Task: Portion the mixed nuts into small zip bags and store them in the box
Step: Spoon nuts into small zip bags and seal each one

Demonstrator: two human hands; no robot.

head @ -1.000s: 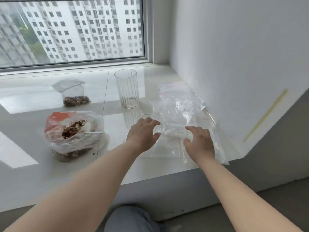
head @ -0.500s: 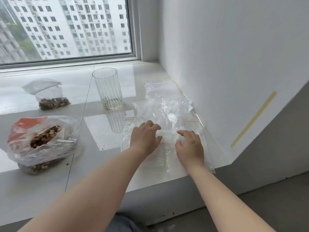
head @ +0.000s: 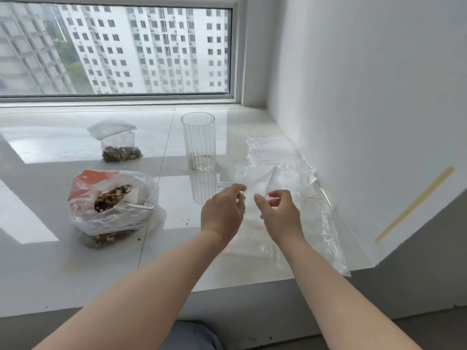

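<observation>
Lifted off the pile of bags [head: 310, 213], one empty zip bag [head: 255, 183] is pinched in both the left hand [head: 222, 210] and right hand [head: 280, 210] grip, ready for filling.

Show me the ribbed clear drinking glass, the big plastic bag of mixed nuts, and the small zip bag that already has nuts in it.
ribbed clear drinking glass [head: 199, 142]: head view, middle of its side wall.
big plastic bag of mixed nuts [head: 112, 199]: head view, nuts at its open mouth.
small zip bag holding nuts [head: 121, 153]: head view, its filled bottom.
</observation>
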